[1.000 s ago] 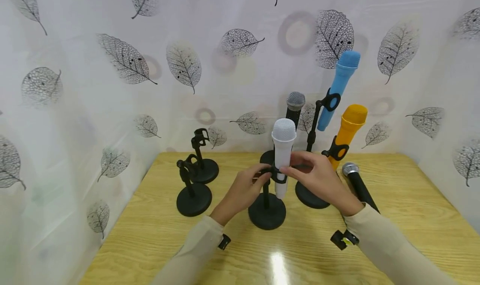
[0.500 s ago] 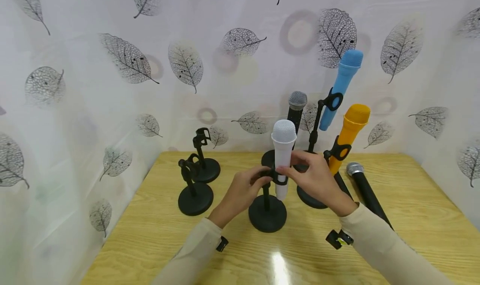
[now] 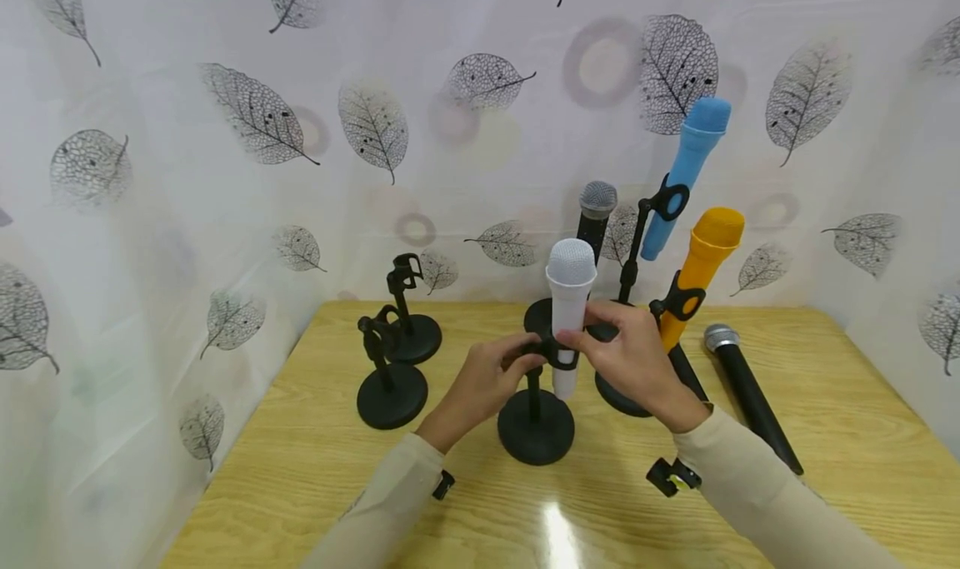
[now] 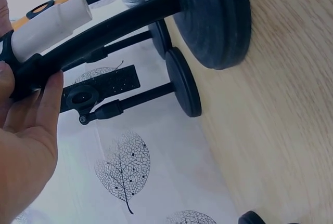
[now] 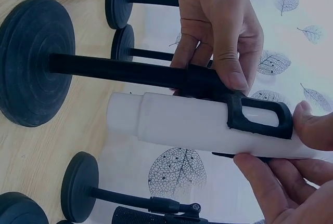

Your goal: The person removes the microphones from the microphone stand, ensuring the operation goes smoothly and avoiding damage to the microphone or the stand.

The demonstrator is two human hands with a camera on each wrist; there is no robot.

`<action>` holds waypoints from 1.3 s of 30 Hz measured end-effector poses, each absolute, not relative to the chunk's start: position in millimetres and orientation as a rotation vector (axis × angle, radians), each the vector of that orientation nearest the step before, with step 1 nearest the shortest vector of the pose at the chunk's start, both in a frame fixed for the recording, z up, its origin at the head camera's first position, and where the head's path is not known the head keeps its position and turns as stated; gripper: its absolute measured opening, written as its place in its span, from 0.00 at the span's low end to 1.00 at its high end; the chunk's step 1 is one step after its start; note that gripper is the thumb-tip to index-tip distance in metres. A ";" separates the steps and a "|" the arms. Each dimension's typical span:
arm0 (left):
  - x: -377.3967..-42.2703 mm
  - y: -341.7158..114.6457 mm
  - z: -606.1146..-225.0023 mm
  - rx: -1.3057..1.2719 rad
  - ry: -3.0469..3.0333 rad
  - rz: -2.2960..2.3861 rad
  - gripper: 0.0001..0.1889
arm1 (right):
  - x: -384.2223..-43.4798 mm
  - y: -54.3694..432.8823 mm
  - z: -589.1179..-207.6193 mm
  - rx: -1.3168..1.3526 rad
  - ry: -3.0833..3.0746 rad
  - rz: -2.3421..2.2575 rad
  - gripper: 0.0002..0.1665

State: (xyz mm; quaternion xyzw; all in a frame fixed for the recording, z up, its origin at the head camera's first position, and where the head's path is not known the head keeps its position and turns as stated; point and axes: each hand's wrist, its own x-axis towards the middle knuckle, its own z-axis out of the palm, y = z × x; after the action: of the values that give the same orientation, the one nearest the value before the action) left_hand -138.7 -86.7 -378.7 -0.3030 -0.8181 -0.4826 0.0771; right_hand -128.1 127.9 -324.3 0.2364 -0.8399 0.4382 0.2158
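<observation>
A white microphone (image 3: 572, 290) stands nearly upright in the black clip (image 5: 285, 125) of a short round-based stand (image 3: 536, 436), mid-table. My left hand (image 3: 482, 386) holds the stand at the joint below the clip, thumb on one side and fingers on the other in the right wrist view. With thumb and fingers, my right hand (image 3: 633, 361) grips the microphone's body beside the clip. In the left wrist view the microphone's lower end (image 4: 62, 21) sticks out past the clip, alongside the stand's pole.
Behind to the right, a blue microphone (image 3: 686, 169), an orange microphone (image 3: 701, 265) and a black microphone (image 3: 596, 211) are in stands. A loose black microphone (image 3: 753, 398) lies by my right forearm. Two stands without microphones (image 3: 392, 396) (image 3: 412, 340) stand at the left.
Both hands stay on the stand and the white microphone, almost still. My right forearm has shifted slightly left, showing more of the loose black microphone. The head view has drifted a little.
</observation>
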 end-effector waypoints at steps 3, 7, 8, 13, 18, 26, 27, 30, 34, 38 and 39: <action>-138.1 -87.1 -378.5 -0.919 -2.445 -1.447 0.16 | -127.5 127.4 -323.7 0.654 -2.335 1.209 0.11; -136.8 -87.7 -378.1 -0.930 -2.438 -1.422 0.16 | -127.4 126.6 -323.2 0.646 -2.347 1.209 0.11; -136.5 -87.8 -378.0 -0.932 -2.436 -1.419 0.16 | -127.6 126.5 -323.2 0.645 -2.348 1.208 0.11; -136.2 -88.1 -379.1 -0.951 -2.414 -1.423 0.16 | -126.6 126.0 -323.0 0.646 -2.340 1.198 0.11; -136.3 -88.1 -379.8 -0.964 -2.403 -1.411 0.16 | -126.3 125.8 -323.1 0.652 -2.328 1.176 0.11; -136.1 -87.3 -378.8 -0.978 -2.389 -1.381 0.17 | -125.1 126.5 -321.7 0.662 -2.314 1.170 0.11; -136.3 -87.2 -378.9 -0.979 -2.386 -1.377 0.17 | -125.6 126.6 -321.4 0.664 -2.313 1.173 0.11; -136.8 -86.8 -378.8 -0.978 -2.384 -1.367 0.17 | -126.3 127.0 -320.1 0.668 -2.307 1.179 0.12; -137.0 -86.6 -378.6 -0.981 -2.382 -1.377 0.17 | -126.1 127.6 -317.7 0.668 -2.314 1.193 0.13; -136.7 -86.4 -379.1 -0.990 -2.370 -1.386 0.17 | -125.9 128.3 -315.4 0.655 -2.341 1.210 0.14; -136.9 -86.1 -379.4 -0.993 -2.367 -1.384 0.17 | -126.0 128.5 -314.7 0.651 -2.346 1.217 0.14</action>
State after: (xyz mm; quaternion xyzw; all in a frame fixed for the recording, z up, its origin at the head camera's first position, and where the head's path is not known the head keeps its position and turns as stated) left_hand -136.9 -86.1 -379.4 -0.3384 -0.8065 -0.4716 0.1121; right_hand -126.0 128.5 -314.7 0.2338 -0.8430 0.4372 0.2086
